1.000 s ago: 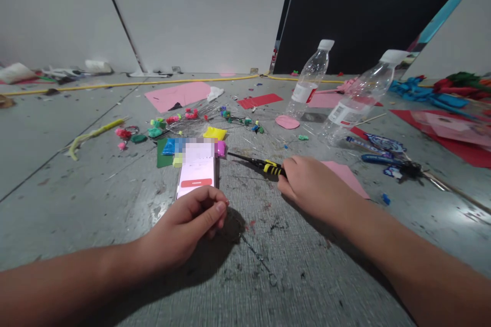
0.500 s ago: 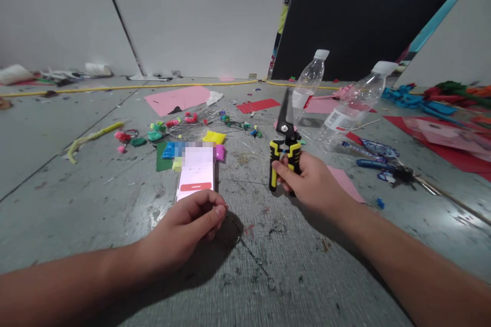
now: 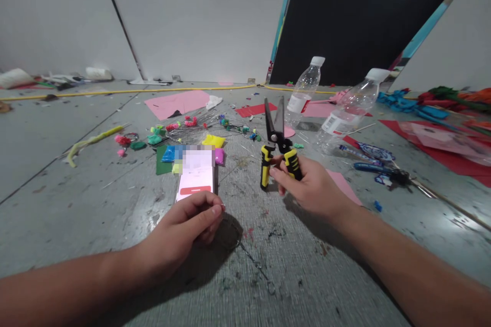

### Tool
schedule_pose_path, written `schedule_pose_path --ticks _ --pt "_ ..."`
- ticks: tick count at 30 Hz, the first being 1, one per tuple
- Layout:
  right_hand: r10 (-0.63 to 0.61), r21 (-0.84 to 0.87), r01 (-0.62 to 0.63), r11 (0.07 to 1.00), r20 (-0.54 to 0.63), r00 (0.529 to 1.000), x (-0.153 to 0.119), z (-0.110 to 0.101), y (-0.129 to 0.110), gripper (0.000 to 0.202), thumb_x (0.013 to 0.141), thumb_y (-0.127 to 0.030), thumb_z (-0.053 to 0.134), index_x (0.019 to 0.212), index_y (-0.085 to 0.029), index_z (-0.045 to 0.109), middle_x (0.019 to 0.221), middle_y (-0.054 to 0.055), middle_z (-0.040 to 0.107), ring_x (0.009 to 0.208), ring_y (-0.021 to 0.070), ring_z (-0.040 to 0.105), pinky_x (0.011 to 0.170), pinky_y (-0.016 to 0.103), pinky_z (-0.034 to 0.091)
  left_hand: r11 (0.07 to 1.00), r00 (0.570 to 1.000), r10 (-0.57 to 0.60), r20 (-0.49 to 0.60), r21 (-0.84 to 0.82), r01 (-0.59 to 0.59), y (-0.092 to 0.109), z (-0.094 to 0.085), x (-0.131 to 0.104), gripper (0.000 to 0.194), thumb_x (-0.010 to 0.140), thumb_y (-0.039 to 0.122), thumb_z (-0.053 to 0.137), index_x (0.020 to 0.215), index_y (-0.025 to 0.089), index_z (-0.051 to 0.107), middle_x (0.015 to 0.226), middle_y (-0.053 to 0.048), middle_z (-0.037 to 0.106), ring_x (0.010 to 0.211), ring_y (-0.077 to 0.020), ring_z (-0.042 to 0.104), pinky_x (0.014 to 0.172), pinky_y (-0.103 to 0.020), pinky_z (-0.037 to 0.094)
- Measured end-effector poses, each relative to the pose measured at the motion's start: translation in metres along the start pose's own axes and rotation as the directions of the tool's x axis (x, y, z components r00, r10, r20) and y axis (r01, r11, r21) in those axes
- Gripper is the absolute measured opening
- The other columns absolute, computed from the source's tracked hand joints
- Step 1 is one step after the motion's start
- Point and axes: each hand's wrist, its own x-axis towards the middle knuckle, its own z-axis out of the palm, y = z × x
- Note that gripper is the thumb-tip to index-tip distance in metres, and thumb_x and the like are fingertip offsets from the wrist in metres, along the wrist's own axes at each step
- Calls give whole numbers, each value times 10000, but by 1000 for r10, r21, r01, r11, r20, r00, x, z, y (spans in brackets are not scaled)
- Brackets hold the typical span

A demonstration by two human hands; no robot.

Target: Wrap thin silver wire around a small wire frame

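Observation:
My left hand (image 3: pixel 192 222) is closed in a pinch, low and left of centre. A thin wire (image 3: pixel 255 264) curves out from under its fingers and ends in a twisted stretch with a small loop; the part at the fingertips is mostly hidden. Just beyond that hand lies a lit phone (image 3: pixel 196 176). My right hand (image 3: pixel 307 181) grips black-and-yellow shears (image 3: pixel 276 138), which point away from me. Their handles are spread and the blades stand apart, with nothing between them.
Two clear bottles (image 3: pixel 305 89) stand beyond the shears on the right. Colourful clay packets (image 3: pixel 214 140) and wire pieces with bright lumps (image 3: pixel 155 135) lie behind the phone. Pink paper (image 3: pixel 178 102), red paper (image 3: pixel 441 148) and a keychain bundle (image 3: pixel 399 176) lie around.
The shears have gone from closed to open, their blades and handles now apart. My right hand has shifted slightly; my left hand keeps its pinch nearly in place.

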Motion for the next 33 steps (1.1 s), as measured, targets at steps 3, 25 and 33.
schedule_pose_path --ticks 3,25,33 --pt "-28 30 26 999 52 998 -1 3 2 207 895 -363 615 793 -266 462 895 60 704 898 268 670 781 418 550 997 999 -26 25 -73 27 1 0 0 367 832 473 898 788 178 684 587 66 493 518 -86 343 485 -219 273" --pt "-324 -500 500 707 399 858 -26 19 -1 153 833 -140 594 970 -207 591 1271 189 577 1173 365 587 975 574 561 916 997 -12 77 -399 42 10 -2 4 215 755 239 934 802 172 735 578 94 305 548 -88 169 471 -166 288" --pt "-324 -492 493 717 391 862 -29 17 -3 126 837 -137 590 950 -188 613 1289 208 551 1183 386 575 969 608 554 894 994 -24 110 -442 71 14 -2 3 187 763 205 923 797 154 747 575 90 315 534 -76 163 455 -158 283"
